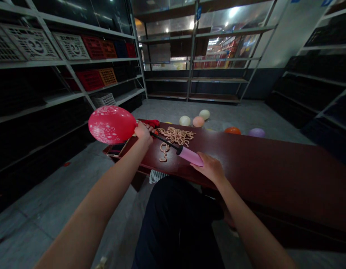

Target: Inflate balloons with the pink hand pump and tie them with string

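Note:
My left hand (144, 133) is closed round the neck of an inflated red balloon (112, 124) with white print, at the tip of a hand pump. My right hand (210, 168) grips the pump's pink barrel (191, 155); its black rod (165, 142) runs up left to the balloon's neck. Both hands are over the left end of a dark red table (245, 164). A heap of limp pale balloons (176, 136) lies on the table just behind the pump.
Several inflated balloons (198, 121) lie on the grey floor beyond the table. Metal shelving with red and white crates (90, 78) lines the left wall; more shelves stand at the back and right. My dark-trousered knee (175, 209) is below the table edge.

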The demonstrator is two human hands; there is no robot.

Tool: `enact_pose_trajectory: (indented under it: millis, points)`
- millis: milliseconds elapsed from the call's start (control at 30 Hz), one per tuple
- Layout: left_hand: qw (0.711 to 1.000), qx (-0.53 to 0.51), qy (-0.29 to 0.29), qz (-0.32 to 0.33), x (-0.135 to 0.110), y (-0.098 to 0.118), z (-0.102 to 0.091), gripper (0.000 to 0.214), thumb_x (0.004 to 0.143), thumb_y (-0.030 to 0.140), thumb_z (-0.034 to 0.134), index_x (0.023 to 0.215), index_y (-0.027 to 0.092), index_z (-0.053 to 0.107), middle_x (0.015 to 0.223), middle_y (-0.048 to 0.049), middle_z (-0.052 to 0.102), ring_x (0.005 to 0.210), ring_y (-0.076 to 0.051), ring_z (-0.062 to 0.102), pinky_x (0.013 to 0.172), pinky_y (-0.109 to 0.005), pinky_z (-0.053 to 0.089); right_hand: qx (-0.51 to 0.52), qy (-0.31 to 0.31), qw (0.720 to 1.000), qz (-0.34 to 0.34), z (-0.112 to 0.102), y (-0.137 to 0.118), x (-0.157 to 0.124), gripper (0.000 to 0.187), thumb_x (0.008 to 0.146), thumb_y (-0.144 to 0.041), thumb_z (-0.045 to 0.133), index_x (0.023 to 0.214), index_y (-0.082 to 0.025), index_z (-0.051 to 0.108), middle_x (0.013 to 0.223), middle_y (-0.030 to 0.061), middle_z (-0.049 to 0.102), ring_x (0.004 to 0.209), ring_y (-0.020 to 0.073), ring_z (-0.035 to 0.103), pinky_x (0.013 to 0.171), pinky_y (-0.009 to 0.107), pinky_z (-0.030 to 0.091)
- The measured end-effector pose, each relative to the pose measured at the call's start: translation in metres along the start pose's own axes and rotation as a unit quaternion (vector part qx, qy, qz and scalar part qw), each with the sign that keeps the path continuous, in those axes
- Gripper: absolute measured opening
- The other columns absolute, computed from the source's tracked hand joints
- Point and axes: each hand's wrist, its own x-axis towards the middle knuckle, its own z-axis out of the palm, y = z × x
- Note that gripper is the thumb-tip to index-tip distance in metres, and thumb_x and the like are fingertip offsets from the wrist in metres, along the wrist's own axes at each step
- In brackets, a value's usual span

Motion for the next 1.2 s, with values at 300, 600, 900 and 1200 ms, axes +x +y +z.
enact_pose_trajectory:
  millis: [300,600,900,1200]
  points:
    - [0.995,-0.04,-0.071,0.053,-0.023,-0.011,0.045,0.042,0.102,0.038,0.053,0.068,0.022,0.033,0.05,0.0079,0.029,0.035,-0.008,0.029,0.038,-0.021,0.024,0.027,0.041,0.997,0.059,0.002,0.015,-0.003,0.04,0.09,-0.049,0.067,0.117,-0.02,0.069,0.102,0.009,0.08,0.082,0.026,0.077,0.066,0.033,0.052]
    - [0.992,-0.008,-0.123,0.008,-0.06,-0.081,0.077,0.047,0.103,0.042,0.056,0.066,0.022,0.034,0.048,0.0076,0.03,0.033,-0.006,0.028,0.037,-0.021,0.022,0.021,0.045,0.992,0.119,0.004,0.015,0.002,0.038,0.089,-0.051,0.067,0.11,-0.02,0.068,0.089,0.0072,0.079,0.073,0.0241,0.075,0.06,0.03,0.043]
    - [0.992,0.012,-0.127,-0.018,-0.068,-0.115,0.049,0.044,0.106,0.028,0.041,0.064,0.022,0.032,0.045,0.0073,0.029,0.032,-0.007,0.029,0.036,-0.021,0.023,0.003,0.027,0.994,0.105,0.008,0.013,0.002,0.043,0.087,-0.052,0.071,0.115,-0.019,0.069,0.096,0.0076,0.08,0.079,0.0236,0.075,0.063,0.03,0.044]
    - [0.998,0.004,-0.063,-0.024,-0.051,-0.093,0.016,0.039,0.103,0.023,0.044,0.066,0.022,0.032,0.048,0.0083,0.029,0.034,-0.007,0.029,0.038,-0.021,0.023,-0.007,-0.009,0.999,0.043,0.005,0.007,0.001,0.041,0.089,-0.05,0.072,0.117,-0.021,0.069,0.1,0.0079,0.08,0.084,0.0236,0.076,0.068,0.029,0.047]
